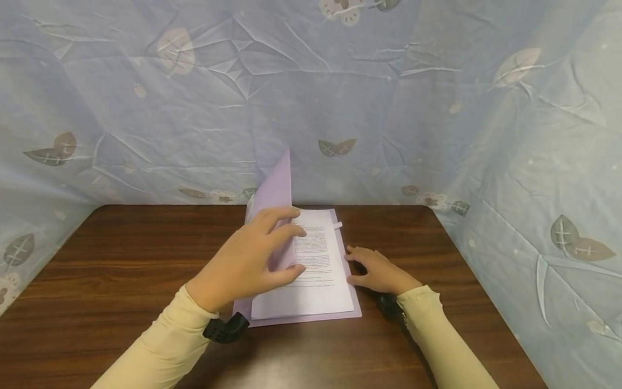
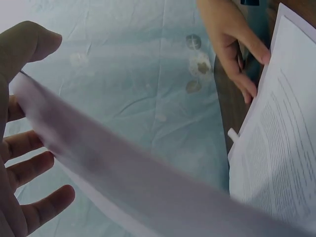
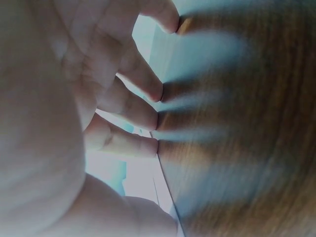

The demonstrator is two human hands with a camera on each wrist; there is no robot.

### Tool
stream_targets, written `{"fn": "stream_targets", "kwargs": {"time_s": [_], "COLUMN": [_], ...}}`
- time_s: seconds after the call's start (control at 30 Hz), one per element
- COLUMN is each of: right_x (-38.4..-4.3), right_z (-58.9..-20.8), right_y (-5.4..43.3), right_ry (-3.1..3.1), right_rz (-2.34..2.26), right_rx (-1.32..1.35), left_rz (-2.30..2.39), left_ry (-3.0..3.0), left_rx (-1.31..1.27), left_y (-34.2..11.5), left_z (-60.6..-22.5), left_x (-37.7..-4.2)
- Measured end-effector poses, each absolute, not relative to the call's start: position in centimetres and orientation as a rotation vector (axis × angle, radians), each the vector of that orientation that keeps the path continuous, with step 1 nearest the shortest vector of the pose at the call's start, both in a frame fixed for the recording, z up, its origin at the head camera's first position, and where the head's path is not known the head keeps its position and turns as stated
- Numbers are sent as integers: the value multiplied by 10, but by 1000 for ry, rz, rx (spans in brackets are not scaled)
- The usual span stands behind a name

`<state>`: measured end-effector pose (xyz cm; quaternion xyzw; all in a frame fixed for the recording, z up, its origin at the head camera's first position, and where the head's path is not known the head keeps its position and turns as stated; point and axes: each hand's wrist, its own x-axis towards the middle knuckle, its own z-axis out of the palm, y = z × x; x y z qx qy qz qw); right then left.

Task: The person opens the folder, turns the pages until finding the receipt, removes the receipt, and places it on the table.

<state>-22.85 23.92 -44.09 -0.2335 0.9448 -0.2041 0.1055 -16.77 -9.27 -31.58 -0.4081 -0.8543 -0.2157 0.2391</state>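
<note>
Head: a lilac document folder lies part-open on the wooden table; its printed sheet is too small to read. Left wrist: the left hand, loosely spread, meets the raised cover. Right wrist: the right hand, relaxed, rests fingertips along the folder's edge.

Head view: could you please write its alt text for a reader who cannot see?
A half-open purple folder holds printed paper on a brown table. The left hand is at the raised cover and the right hand by the folder's right edge; leaf-patterned fabric hangs behind.
</note>
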Motion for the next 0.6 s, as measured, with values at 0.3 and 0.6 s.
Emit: {"fn": "stream_targets", "kwargs": {"time_s": [0.3,0.6], "right_x": [-227,-227], "right_z": [-438,-439], "right_y": [239,238], "right_ry": [2770,2761], "right_rz": [-626,-637], "right_rx": [-683,-673], "left_rz": [-585,-643], "left_ry": [-2330,-2294], "left_rx": [-1044,-947], "left_y": [-126,-153], "left_z": [-309,-310], "left_x": [-163,-159]}}
